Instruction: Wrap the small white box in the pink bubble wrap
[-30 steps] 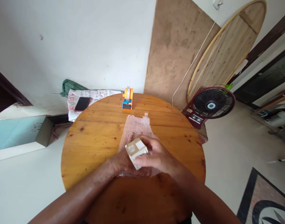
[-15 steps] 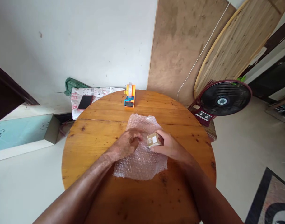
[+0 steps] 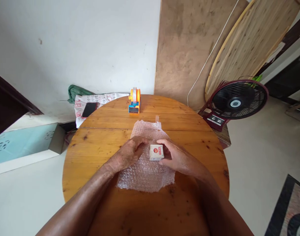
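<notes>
A small white carton box [image 3: 156, 151] with a red round mark and red lettering on top sits on a sheet of bubble wrap [image 3: 150, 178] in front of me. My right hand [image 3: 176, 155] is curved around the box's right side, index finger beyond its far edge and thumb by its near right corner; the fingers are spread, with a gap toward the palm. To the left of the box, my left hand [image 3: 131, 150] lies over the wrap, fingers bent, thumb apart from them, holding nothing I can see. A strip of clear tape [image 3: 157, 118] sticks out at the wrap's far edge.
An orange and blue tape dispenser [image 3: 134, 101] stands at the far side of the round wooden table [image 3: 91, 157]. Beyond its far left edge lie a phone [image 3: 89, 109] and a printed white sack [image 3: 105, 97]. A dark red fan [image 3: 238, 100] stands at right.
The box has been turned so its red-marked face is up, and it has shifted slightly left. My right hand's fingers have loosened around it. The left hand's fingers have spread a little.
</notes>
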Demonstrator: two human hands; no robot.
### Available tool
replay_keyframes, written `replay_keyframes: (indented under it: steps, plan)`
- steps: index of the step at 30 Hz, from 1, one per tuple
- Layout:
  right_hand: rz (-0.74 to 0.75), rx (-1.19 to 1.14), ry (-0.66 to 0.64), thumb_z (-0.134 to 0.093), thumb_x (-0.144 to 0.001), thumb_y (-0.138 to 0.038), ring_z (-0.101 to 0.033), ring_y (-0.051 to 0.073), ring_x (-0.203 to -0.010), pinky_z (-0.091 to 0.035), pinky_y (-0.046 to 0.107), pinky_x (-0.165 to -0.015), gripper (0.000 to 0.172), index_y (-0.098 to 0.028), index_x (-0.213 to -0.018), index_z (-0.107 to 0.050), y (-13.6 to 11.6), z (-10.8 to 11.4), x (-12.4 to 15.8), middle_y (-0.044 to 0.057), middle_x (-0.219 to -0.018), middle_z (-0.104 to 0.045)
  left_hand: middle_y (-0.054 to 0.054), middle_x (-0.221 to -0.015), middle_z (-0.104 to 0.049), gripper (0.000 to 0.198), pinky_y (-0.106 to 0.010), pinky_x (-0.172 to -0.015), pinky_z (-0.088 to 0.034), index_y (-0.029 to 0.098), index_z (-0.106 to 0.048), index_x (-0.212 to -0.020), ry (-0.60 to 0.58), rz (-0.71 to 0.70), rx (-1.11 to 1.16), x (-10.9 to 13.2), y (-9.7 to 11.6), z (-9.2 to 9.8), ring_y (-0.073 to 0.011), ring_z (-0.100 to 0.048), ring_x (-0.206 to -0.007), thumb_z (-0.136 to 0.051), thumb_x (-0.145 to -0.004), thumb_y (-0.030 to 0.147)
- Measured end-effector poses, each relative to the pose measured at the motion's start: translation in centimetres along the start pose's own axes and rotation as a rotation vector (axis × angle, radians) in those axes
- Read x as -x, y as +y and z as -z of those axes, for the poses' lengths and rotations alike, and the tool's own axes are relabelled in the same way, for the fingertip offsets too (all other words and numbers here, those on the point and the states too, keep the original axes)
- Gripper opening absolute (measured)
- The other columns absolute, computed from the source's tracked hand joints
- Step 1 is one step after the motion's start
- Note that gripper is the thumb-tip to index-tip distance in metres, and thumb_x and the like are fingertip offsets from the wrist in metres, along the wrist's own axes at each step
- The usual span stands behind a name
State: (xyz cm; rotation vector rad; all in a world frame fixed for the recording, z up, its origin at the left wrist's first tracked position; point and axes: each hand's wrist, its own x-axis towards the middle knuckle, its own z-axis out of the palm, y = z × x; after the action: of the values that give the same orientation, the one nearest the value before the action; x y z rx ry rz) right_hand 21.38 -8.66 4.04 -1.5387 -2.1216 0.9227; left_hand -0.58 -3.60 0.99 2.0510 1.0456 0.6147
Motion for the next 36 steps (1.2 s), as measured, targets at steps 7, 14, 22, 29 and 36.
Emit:
replay_keyframes:
  steps: [7,14,22,29,36]
  plan:
    - [-0.001,0.042,0.028,-0.059,-0.073,-0.014,-0.059,0.018,-0.086,-0.043,0.028,-0.073,0.036,-0.025,-0.107,-0.057,-0.3,-0.3,-0.3,0.000,-0.097,-0.065,-0.004,-0.103,-0.068,0.030,-0.034,-0.089,-0.048,0.019,-0.064,-0.104,-0.007,-0.015,-0.014,0.1,0.0,0.0,-0.0204,-0.061,-0.097,-0.044,-0.082,0.011]
    - [-0.012,0.062,0.033,-0.059,-0.074,-0.019,-0.058,0.017,-0.082,-0.041,0.026,-0.068,0.026,-0.024,-0.099,-0.056,-0.8,-0.8,-0.5,-0.001,-0.091,-0.064,-0.004,-0.101,-0.067,0.027,-0.034,-0.088,-0.048,0.019,-0.065,-0.104,0.000,-0.034,0.017,0.1,-0.4,-0.2,-0.0207,-0.060,-0.096,-0.043,-0.087,0.018]
    - [-0.007,0.126,0.033,-0.058,-0.075,-0.017,-0.058,0.020,-0.092,-0.041,0.029,-0.075,0.036,-0.025,-0.110,-0.056,-1.0,-0.9,-0.3,0.002,-0.104,-0.065,-0.005,-0.098,-0.067,0.026,-0.034,-0.088,-0.048,0.018,-0.066,-0.100,-0.015,-0.059,-0.003,0.0,-0.2,-0.2,-0.0204,-0.059,-0.093,-0.044,-0.088,0.018]
    - [0.010,0.147,0.004,-0.058,-0.078,-0.020,-0.059,0.020,-0.089,-0.042,0.029,-0.073,0.030,-0.024,-0.107,-0.057,-1.0,-0.9,-0.3,0.002,-0.100,-0.065,-0.004,-0.098,-0.066,0.025,-0.034,-0.089,-0.047,0.019,-0.065,-0.098,-0.010,-0.062,0.053,0.1,0.0,-0.4,-0.0197,-0.060,-0.095,-0.043,-0.087,0.016]
    - [0.010,0.143,-0.049,-0.064,-0.080,-0.032,-0.055,0.027,-0.116,-0.044,0.041,-0.095,0.064,-0.027,-0.139,-0.042,-1.2,1.6,0.9,0.007,-0.133,-0.056,-0.004,-0.124,-0.062,0.053,-0.037,-0.099,-0.044,0.020,-0.058,-0.119,-0.083,-0.032,0.293,0.8,1.6,0.8,-0.0222,-0.057,-0.112,-0.051,-0.068,0.005]
